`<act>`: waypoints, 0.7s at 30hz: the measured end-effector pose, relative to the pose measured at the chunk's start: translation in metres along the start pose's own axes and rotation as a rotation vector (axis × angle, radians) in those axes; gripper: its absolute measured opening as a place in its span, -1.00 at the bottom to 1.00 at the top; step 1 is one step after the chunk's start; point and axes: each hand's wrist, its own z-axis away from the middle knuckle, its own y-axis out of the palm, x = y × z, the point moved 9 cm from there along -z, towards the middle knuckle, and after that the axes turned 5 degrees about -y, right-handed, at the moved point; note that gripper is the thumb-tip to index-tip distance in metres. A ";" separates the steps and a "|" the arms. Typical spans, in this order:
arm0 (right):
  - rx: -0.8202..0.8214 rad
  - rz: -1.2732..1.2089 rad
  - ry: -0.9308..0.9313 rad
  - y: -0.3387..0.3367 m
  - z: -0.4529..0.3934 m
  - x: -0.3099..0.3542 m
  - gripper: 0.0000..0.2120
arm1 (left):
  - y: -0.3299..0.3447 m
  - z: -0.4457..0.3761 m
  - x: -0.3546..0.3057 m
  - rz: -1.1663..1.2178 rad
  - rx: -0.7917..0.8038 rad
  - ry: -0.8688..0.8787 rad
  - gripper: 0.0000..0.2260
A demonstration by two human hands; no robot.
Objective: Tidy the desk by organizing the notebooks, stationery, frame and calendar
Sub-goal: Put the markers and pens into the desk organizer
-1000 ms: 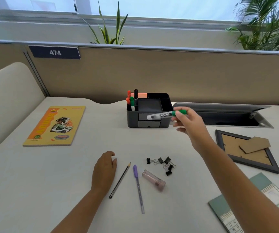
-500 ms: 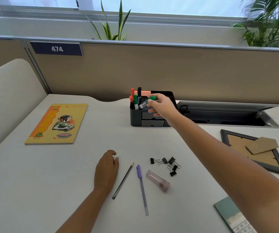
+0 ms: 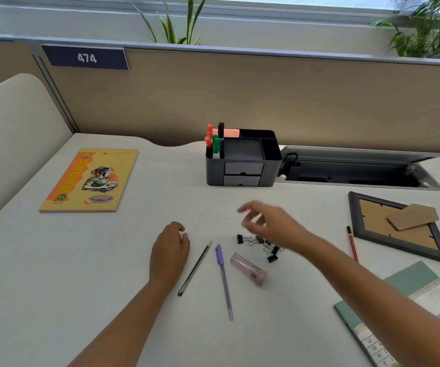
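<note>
Green-capped marker [image 3: 216, 147] now stands in the left compartment of the dark organizer [image 3: 242, 165], among the red and black markers; a second ago it was in the right hand, carried toward that slot. That item counts as filed.

Head view, the only one: the right hand [image 3: 271, 225] has drawn back from the organizer and hangs above the binder clips [image 3: 262, 246], fingers apart and loosely curled, holding nothing. It is blurred, so contact with the clips cannot be confirmed; it appears clear of them. The left hand [image 3: 169, 247] rests on the desk [image 3: 41, 287] as before, fingers curled loosely together, empty, just beside the pencil [image 3: 195, 268].

Outstanding on the surface: pencil, purple pen [image 3: 223, 279], pink translucent case [image 3: 249, 268], clips, and a red pencil [image 3: 352, 245] near the frame [image 3: 396, 229]. The frame lies face-down, its backing stand loose. The calendar [image 3: 399, 311] lies at the near right, the yellow notebook [image 3: 89, 180] at the far left.

Judgement: stationery partly sorted; the clips look like the next pickup.
</note>
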 end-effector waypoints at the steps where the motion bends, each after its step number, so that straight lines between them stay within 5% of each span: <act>1: 0.016 0.069 -0.008 0.012 0.012 -0.003 -0.76 | 0.000 0.000 0.000 0.002 -0.001 0.001 -0.98; 6: -0.027 0.414 -0.192 0.073 0.050 -0.010 -0.63 | 0.000 0.001 0.001 -0.014 -0.016 0.005 -0.95; 11: -0.191 0.386 -0.147 0.069 0.052 -0.025 -0.57 | 0.004 0.007 -0.003 -0.030 -0.002 0.006 -0.94; 15: -0.229 -0.143 0.082 0.041 0.049 -0.033 -0.64 | 0.002 0.007 -0.003 -0.029 0.001 0.013 -0.93; 21: -0.515 -1.014 0.392 -0.019 0.019 -0.069 -0.75 | 0.003 0.008 -0.002 -0.053 0.002 0.019 -0.90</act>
